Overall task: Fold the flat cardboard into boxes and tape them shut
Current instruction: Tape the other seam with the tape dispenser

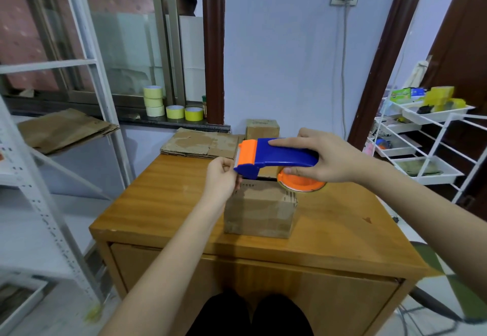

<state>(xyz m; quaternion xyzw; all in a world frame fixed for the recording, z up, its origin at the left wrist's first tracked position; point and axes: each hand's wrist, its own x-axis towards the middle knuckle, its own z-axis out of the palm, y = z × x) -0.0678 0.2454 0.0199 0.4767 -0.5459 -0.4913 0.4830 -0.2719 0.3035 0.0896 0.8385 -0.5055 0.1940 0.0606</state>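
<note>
A folded cardboard box (259, 210) stands upright in the middle of the wooden table (163, 204). Above it my right hand (329, 158) grips a blue and orange tape dispenser (279, 155) by its handle, its orange tape wheel low over the box's right top edge. My left hand (222, 176) pinches at the dispenser's orange cutter end, where the tape end comes out. A stack of flat cardboard (200, 143) lies at the table's far edge, and a small closed box (262, 128) stands behind it.
Several yellow tape rolls (168, 105) sit on the window sill. A white metal shelf (66, 130) at left carries flat cardboard. A white wire rack (427, 135) with trays stands at right. A person's head shows behind the window. My knees are under the table's front edge.
</note>
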